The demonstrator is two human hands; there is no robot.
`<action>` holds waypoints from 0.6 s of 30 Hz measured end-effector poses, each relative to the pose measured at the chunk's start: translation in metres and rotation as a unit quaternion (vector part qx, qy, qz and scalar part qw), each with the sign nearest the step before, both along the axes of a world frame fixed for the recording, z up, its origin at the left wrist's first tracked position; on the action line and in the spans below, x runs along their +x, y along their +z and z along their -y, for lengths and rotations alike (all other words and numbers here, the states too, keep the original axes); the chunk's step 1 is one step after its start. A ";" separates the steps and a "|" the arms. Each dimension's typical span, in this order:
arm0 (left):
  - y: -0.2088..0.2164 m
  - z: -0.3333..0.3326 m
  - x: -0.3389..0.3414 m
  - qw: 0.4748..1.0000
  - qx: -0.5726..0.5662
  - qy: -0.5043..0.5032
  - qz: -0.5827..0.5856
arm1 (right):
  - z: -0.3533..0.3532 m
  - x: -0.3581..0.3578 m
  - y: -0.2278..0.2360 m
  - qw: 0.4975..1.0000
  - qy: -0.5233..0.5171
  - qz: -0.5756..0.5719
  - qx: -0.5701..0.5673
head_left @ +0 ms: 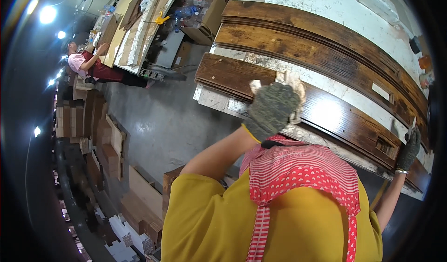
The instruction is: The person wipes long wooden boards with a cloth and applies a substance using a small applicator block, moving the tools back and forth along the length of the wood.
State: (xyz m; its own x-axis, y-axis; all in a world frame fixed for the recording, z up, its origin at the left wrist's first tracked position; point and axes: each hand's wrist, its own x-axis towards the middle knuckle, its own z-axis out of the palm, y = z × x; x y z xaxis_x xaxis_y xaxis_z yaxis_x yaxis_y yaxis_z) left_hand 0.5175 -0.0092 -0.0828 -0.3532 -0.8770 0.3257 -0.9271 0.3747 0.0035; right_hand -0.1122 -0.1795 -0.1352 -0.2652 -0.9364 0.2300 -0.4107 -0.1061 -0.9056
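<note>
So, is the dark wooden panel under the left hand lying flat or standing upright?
Flat. The dark wooden panel lies on the workbench; the gloved left hand rests on it.

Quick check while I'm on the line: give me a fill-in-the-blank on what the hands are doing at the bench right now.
1. The left hand, in a grey glove, presses a pale ____ onto the near wood panel.
2. The right hand rests at the panel's ____ end.
3. The panel's wood is stained dark ____.

Missing words: cloth; right; brown
</note>
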 end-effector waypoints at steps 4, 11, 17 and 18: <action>0.006 -0.008 0.108 0.964 -0.056 0.257 0.035 | -0.006 -0.004 0.004 0.946 0.066 -0.314 -0.046; 0.007 -0.029 0.141 0.929 -0.072 0.352 0.088 | -0.005 -0.013 -0.010 0.990 0.089 -0.086 -0.068; 0.008 -0.009 -0.022 0.981 -0.068 0.165 0.083 | -0.004 -0.002 -0.010 0.970 0.107 -0.187 -0.113; 0.005 -0.002 -0.048 0.982 -0.024 0.156 0.102 | -0.003 0.001 -0.009 0.982 0.104 -0.124 -0.094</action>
